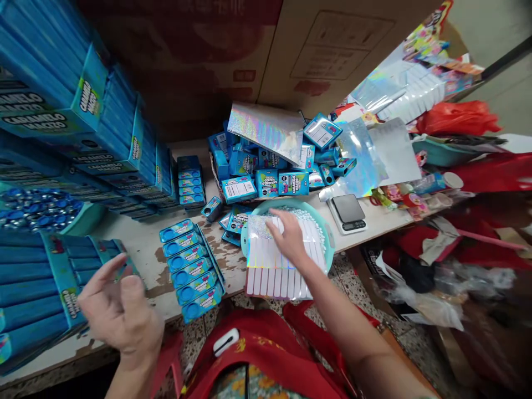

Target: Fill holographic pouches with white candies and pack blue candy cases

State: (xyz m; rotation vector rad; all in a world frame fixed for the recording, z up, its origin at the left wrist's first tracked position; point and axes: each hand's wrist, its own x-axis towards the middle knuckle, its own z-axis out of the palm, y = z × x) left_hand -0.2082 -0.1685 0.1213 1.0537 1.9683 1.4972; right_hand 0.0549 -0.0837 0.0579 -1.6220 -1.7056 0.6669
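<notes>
My right hand (290, 237) is over a sheet of silvery stickers (270, 252), its fingers apart; whether they touch the sheet I cannot tell. That sheet lies across a turquoise basin (330, 256) filled with small pale pieces (312, 213). On the left, my left hand (124, 310) is raised above the table edge with thumb and index finger apart, holding nothing. Between my hands, a row of blue candy boxes (191, 269) with round openings lies on the table. A few more blue boxes (238, 220) rest against the basin's left side.
Blue box stacks (112, 133) rise on the left, beside a basin of shiny blue pieces (78, 219). A heaped carton of blue boxes (270, 180) stands behind the basin, with a small scale (349, 212) to its right. A large cardboard box (324, 50) walls off the back.
</notes>
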